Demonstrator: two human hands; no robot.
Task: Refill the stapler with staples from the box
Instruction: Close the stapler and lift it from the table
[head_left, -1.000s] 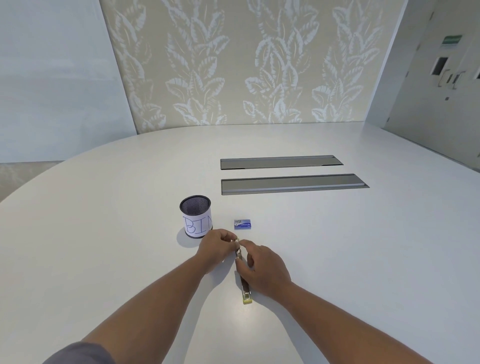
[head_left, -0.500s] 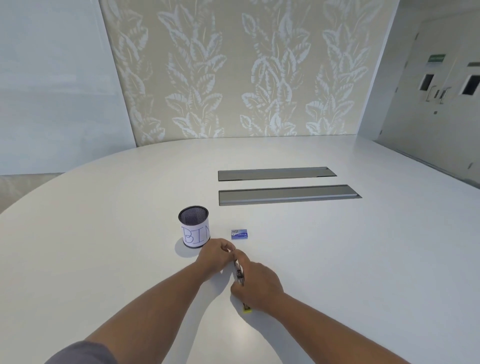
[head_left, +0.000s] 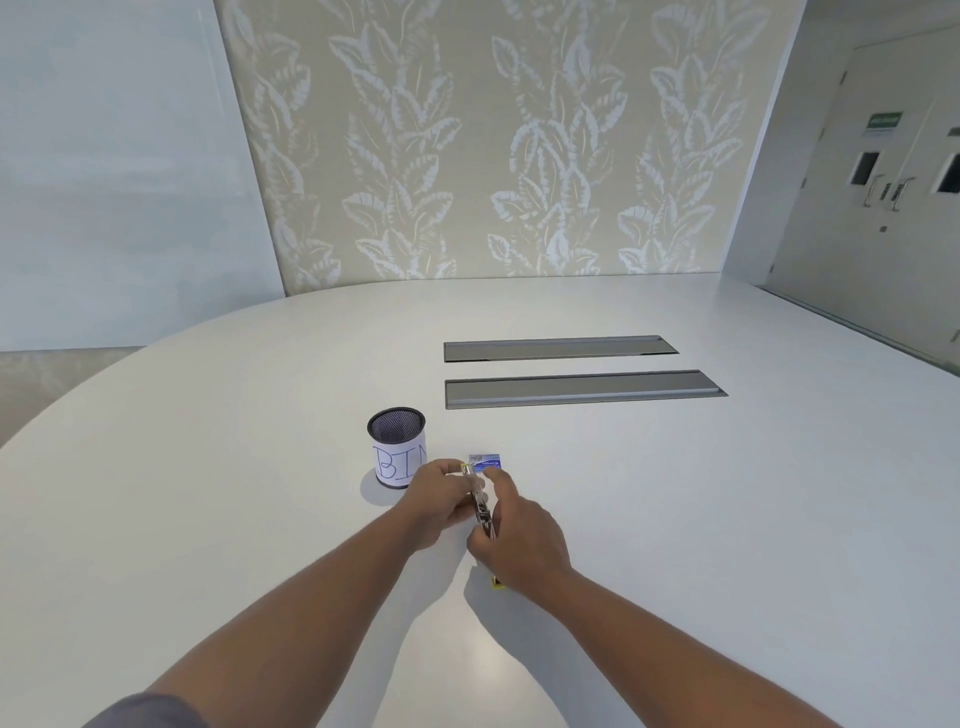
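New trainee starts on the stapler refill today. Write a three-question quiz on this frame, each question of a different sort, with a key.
1. True or false: the staple box lies inside the mesh cup marked BIN.
2. Multiple choice: the stapler is
A. standing in the cup
B. between the left hand and right hand, low over the table
C. on the grey panels
3. Fill in: seen from the camera, the box lies to the ____ of the cup.

Key:
1. False; it lies on the table beside the cup.
2. B; the left hand's fingers curl round the stapler's far end.
3. right
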